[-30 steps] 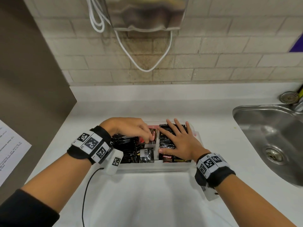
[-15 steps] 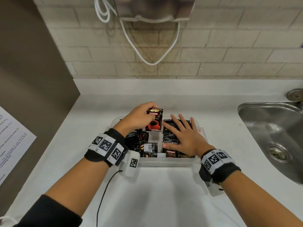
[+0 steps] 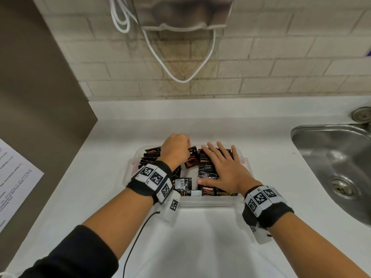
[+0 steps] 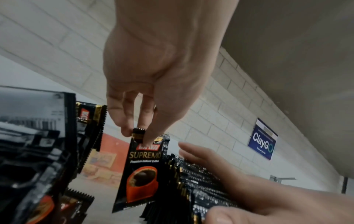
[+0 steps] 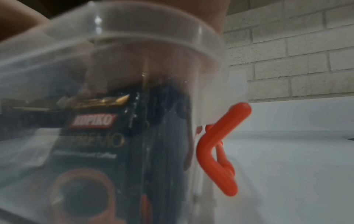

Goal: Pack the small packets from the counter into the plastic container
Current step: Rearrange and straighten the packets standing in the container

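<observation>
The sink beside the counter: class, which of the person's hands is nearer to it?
Right. The right hand lies flat on the packets at the container's sink-side end; the left hand pinches a packet farther from the sink.

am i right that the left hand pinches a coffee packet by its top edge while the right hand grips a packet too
Not quite. The left hand does pinch a coffee packet by its top edge, but the right hand grips nothing: it lies flat, fingers spread, on the row of packets in the plastic container, as the head view shows.
</observation>
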Demonstrator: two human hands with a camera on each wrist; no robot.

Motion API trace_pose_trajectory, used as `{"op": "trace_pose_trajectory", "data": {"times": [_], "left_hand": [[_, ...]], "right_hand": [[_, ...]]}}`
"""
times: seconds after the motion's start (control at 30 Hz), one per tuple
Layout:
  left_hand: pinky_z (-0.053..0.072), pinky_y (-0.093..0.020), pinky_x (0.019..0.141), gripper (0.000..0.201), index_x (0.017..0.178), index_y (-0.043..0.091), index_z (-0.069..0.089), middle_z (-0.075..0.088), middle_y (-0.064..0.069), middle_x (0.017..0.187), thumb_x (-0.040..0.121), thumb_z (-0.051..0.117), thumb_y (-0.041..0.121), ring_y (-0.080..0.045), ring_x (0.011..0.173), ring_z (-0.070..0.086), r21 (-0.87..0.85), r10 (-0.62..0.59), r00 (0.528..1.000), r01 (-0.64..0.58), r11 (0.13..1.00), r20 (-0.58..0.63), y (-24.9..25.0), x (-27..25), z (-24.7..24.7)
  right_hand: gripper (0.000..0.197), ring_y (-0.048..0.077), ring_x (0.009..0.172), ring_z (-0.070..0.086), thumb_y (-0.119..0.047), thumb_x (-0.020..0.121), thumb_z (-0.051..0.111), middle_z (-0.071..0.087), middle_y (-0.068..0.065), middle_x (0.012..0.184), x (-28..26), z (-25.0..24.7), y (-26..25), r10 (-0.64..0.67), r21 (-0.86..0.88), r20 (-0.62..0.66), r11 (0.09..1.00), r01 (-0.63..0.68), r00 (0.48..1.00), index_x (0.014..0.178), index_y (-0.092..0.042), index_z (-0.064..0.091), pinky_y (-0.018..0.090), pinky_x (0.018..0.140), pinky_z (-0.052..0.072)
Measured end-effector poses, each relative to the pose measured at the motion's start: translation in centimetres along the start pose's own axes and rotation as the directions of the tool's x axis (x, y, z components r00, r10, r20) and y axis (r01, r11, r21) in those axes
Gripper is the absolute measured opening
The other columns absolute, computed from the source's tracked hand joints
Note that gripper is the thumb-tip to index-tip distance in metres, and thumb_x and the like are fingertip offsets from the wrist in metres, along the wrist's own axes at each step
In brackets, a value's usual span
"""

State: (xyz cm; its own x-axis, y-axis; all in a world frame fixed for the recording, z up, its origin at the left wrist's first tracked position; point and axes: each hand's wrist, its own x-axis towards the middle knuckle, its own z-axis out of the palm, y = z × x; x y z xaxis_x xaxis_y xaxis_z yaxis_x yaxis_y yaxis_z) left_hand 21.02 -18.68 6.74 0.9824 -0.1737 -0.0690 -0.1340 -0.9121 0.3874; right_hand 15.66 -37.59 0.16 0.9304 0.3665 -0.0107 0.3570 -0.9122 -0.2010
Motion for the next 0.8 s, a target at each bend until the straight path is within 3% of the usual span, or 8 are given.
{"op": "trace_pose_trajectory", "data": {"times": [0.1, 0.27, 0.47, 0.57, 0.63, 0.7, 0.73, 0.8], "left_hand": [[0.055, -0.041, 0.087, 0.014, 0.099, 0.012, 0.068, 0.066, -0.008, 0.106, 0.088, 0.068, 0.002, -0.028, 0.098, 0.063, 0.071, -0.001, 1.000, -0.001, 0.997, 0.019, 0.6, 0.2, 0.2], [0.056, -0.041, 0.086, 0.019, 0.104, 0.014, 0.066, 0.065, -0.006, 0.108, 0.088, 0.065, 0.005, -0.027, 0.100, 0.063, 0.199, 0.002, 1.000, -0.007, 0.980, 0.026, 1.4, 0.5, 0.1], [0.053, -0.042, 0.083, 0.028, 0.112, 0.007, 0.056, 0.058, -0.014, 0.111, 0.087, 0.059, -0.004, -0.034, 0.101, 0.060, 0.164, 0.041, 0.998, -0.047, 0.985, 0.039, 2.0, 0.9, 0.5], [0.050, -0.038, 0.076, 0.029, 0.113, 0.009, 0.054, 0.055, -0.013, 0.111, 0.087, 0.064, 0.001, -0.033, 0.099, 0.060, 0.171, 0.033, 0.999, -0.037, 0.985, 0.028, 1.8, 1.2, 0.6], [0.051, -0.037, 0.073, 0.021, 0.106, 0.011, 0.059, 0.060, -0.009, 0.104, 0.088, 0.068, 0.010, -0.029, 0.093, 0.062, 0.198, 0.017, 1.000, -0.022, 0.980, 0.025, 1.8, 1.1, 0.3], [0.056, -0.036, 0.073, 0.017, 0.096, 0.011, 0.064, 0.067, -0.006, 0.090, 0.087, 0.073, 0.022, -0.025, 0.082, 0.067, 0.207, 0.015, 0.993, -0.040, 0.978, 0.120, 1.7, 0.9, 0.2], [0.059, -0.036, 0.072, 0.020, 0.093, 0.010, 0.066, 0.069, -0.005, 0.083, 0.086, 0.075, 0.027, -0.022, 0.076, 0.069, 0.202, 0.021, 0.974, -0.068, 0.977, 0.225, 1.6, 0.8, 0.3], [0.060, -0.035, 0.074, 0.026, 0.093, 0.008, 0.066, 0.070, -0.004, 0.084, 0.084, 0.077, 0.030, -0.019, 0.073, 0.069, 0.246, 0.004, 0.878, -0.138, 0.960, 0.478, 1.5, 0.4, 0.5]], "right_hand": [[0.099, 0.022, 0.151, -0.017, -0.093, 0.075, 0.027, -0.008, -0.006, 0.166, 0.0, 0.0, -0.1, -0.010, 0.023, -0.006, 1.000, 0.011, 1.000, 0.151, -0.046, -0.016, 0.061, 0.118, -0.008], [0.094, 0.024, 0.150, -0.020, -0.093, 0.075, 0.022, -0.011, -0.003, 0.165, -0.1, -0.2, -0.2, -0.007, -0.015, 0.030, 1.000, 0.008, 1.000, 0.150, -0.051, -0.015, 0.061, 0.117, -0.012], [0.098, 0.024, 0.150, -0.020, -0.095, 0.072, 0.019, -0.011, -0.002, 0.166, -0.1, -0.1, -0.1, -0.007, -0.019, 0.026, 1.000, 0.007, 1.000, 0.152, -0.047, -0.012, 0.061, 0.117, -0.011], [0.098, 0.024, 0.150, -0.020, -0.095, 0.072, 0.018, -0.011, -0.003, 0.165, -0.1, -0.2, -0.1, -0.003, -0.017, 0.030, 1.000, 0.004, 1.000, 0.152, -0.047, -0.012, 0.061, 0.117, -0.012], [0.098, 0.023, 0.150, -0.021, -0.095, 0.072, 0.018, -0.012, -0.003, 0.165, -0.1, -0.1, -0.1, -0.001, -0.016, 0.028, 1.000, 0.001, 1.000, 0.152, -0.047, -0.011, 0.061, 0.117, -0.012], [0.099, 0.023, 0.150, -0.021, -0.095, 0.072, 0.018, -0.012, -0.003, 0.165, 0.0, 0.0, -0.1, -0.002, -0.019, 0.028, 1.000, 0.002, 1.000, 0.153, -0.047, -0.011, 0.061, 0.117, -0.012], [0.099, 0.024, 0.150, -0.021, -0.095, 0.072, 0.018, -0.012, -0.003, 0.165, 0.0, 0.0, 0.0, -0.003, -0.020, 0.024, 1.000, 0.003, 1.000, 0.152, -0.047, -0.011, 0.061, 0.117, -0.012], [0.099, 0.024, 0.150, -0.020, -0.095, 0.071, 0.017, -0.011, -0.003, 0.165, 0.0, 0.0, 0.0, -0.007, -0.021, 0.018, 1.000, 0.007, 1.000, 0.152, -0.047, -0.012, 0.061, 0.117, -0.012]]}}
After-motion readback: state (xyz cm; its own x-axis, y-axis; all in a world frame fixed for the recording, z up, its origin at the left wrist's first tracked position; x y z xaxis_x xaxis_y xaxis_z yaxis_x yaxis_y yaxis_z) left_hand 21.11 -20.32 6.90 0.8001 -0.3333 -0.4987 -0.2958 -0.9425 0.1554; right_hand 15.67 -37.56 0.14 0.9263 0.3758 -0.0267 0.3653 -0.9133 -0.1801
